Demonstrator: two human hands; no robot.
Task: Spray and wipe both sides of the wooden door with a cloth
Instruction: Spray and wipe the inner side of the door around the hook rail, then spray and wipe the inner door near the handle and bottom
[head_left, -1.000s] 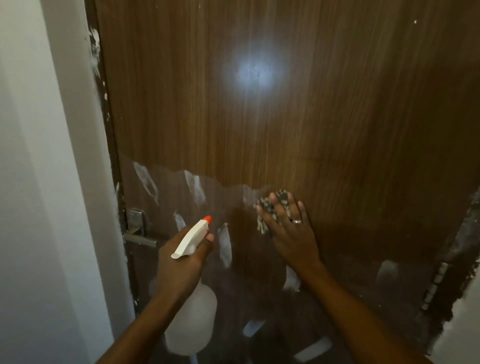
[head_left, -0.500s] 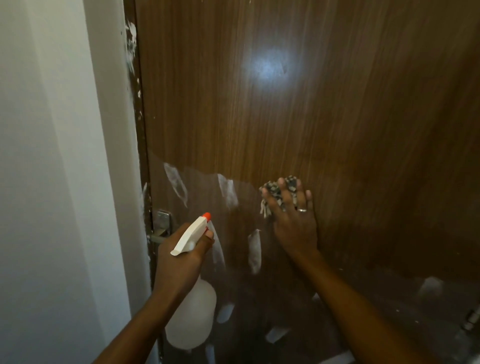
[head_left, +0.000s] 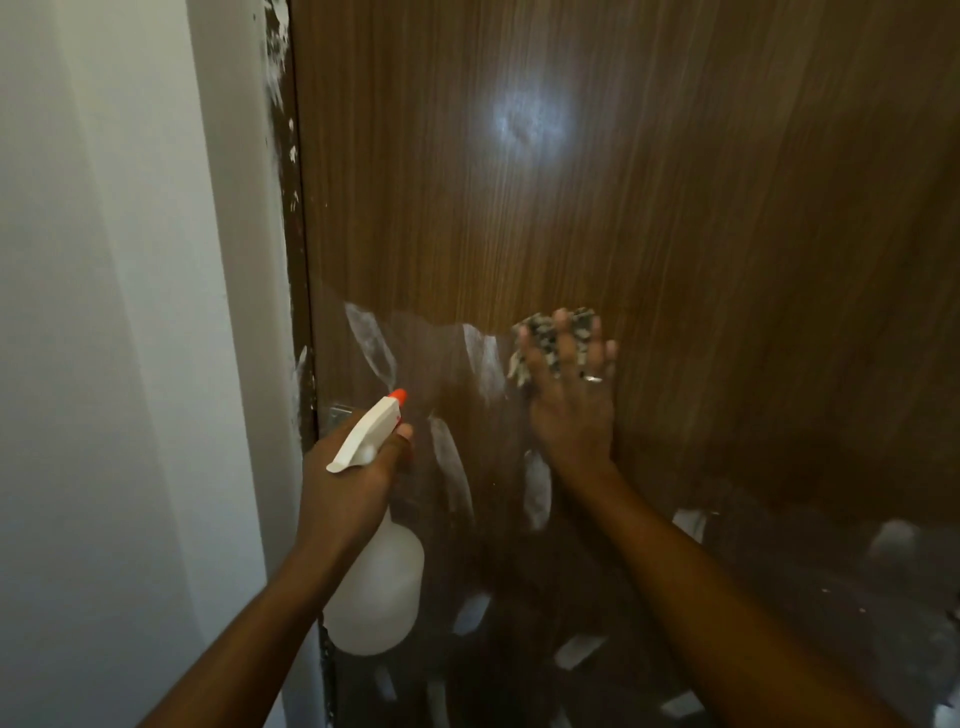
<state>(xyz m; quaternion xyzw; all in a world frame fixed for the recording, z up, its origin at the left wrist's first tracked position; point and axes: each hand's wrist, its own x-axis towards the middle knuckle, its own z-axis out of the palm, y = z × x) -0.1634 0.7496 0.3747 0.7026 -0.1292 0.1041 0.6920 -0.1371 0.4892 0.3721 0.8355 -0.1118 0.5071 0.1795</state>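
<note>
Nothing here can be read. The bottle (head_left: 376, 587) is plain white with no label or brand facing this way, and the door (head_left: 649, 208) shows only wood grain, a glare spot and white smears. The wall (head_left: 104, 312) beside it is bare of any sign or number.

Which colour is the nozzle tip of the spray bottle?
Orange, on the white spray bottle held in the left hand; seen in the head view.
</note>
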